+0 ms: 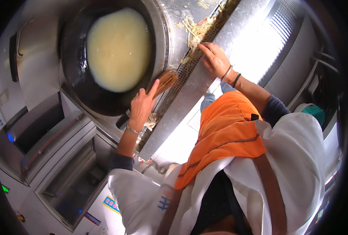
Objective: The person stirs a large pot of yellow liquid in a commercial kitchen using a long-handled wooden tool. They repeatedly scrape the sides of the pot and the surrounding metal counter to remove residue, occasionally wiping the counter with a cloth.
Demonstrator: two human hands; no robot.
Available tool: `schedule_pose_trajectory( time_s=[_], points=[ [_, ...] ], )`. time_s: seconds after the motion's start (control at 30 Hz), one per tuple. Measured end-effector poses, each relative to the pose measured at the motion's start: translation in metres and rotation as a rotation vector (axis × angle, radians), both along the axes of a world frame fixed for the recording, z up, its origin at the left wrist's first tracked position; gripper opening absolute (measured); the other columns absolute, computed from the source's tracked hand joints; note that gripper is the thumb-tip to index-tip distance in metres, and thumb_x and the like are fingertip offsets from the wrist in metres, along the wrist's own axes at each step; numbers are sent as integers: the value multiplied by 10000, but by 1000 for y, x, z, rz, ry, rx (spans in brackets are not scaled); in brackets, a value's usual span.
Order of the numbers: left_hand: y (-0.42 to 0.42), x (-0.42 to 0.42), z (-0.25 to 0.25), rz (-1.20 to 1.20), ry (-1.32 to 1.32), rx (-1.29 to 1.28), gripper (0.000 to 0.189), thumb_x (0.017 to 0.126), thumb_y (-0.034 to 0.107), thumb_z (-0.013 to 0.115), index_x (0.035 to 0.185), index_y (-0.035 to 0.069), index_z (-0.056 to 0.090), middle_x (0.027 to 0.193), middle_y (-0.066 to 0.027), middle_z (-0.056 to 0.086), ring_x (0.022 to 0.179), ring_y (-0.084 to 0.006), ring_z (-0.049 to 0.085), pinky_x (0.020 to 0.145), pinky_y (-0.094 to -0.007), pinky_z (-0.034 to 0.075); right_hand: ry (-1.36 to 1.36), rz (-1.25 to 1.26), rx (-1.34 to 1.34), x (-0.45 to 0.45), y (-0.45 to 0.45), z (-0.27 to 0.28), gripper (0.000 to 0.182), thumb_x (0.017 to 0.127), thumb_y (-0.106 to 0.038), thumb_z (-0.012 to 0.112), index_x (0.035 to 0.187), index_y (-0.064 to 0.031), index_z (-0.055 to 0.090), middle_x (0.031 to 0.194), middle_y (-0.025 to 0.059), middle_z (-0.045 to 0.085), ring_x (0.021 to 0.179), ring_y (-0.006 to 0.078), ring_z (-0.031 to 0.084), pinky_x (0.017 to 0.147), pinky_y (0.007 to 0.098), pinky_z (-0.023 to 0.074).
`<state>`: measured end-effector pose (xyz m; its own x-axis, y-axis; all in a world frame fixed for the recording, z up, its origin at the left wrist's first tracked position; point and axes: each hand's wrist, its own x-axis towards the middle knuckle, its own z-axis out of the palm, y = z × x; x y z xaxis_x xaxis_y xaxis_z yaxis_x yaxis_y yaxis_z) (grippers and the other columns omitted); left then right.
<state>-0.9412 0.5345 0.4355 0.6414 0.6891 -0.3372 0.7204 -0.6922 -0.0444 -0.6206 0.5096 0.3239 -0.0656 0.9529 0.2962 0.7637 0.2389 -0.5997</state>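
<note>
My left hand (141,107) is closed around a bamboo wok brush (165,82), its index finger stretched along the bundle. The bristle end lies over the perforated metal drain strip (174,88) beside a large black wok (74,67). Cloudy yellowish liquid (119,51) fills the wok's lower part. My right hand (216,60) is over the strip's outer edge, fingertips at a pile of pale, stringy food scraps (197,29). Whether it grips any scraps is hidden. A crumpled pale scrap (151,121) lies near my left wrist.
The stove's steel front ledge (188,85) runs diagonally between the wok and my orange apron (229,126). More scraps dot the steel top (181,14). A dark handle-like object (122,121) lies at the wok's near side. A hose (155,167) is low beside the stove.
</note>
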Motion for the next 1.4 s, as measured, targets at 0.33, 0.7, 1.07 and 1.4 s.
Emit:
schedule_pose_trajectory(
  time_s=[0.33,0.7,1.07,1.4],
  points=[
    [168,77,-62,-334,-63,341,672,826,104,522,1421,317,294,623,-87,489,456,-240,530,403,-370,458,-155,-46,101,-9,-3,-22,437,768,-119,607,1187,-50,504,908,74,565,910,231,568,1033,379,358],
    [85,62,-22,-573,334,176,704,801,59,544,1419,312,317,655,-57,519,525,-191,563,458,-306,457,-130,-95,134,-6,0,-26,390,771,-129,598,1147,-48,539,869,66,563,912,215,571,1044,375,349],
    [76,56,-21,-548,311,132,670,811,61,545,1400,317,352,642,-65,530,505,-215,567,465,-341,469,-136,-58,101,-5,-2,-19,406,757,-152,620,1142,-48,542,862,53,539,924,204,561,1059,380,327],
    [69,49,-7,-488,381,169,694,808,81,566,1414,322,329,640,-50,485,498,-214,561,454,-316,461,-122,-57,73,-1,-4,-22,385,772,-152,618,1137,-45,558,900,61,565,947,197,553,1071,377,311]
  ],
)
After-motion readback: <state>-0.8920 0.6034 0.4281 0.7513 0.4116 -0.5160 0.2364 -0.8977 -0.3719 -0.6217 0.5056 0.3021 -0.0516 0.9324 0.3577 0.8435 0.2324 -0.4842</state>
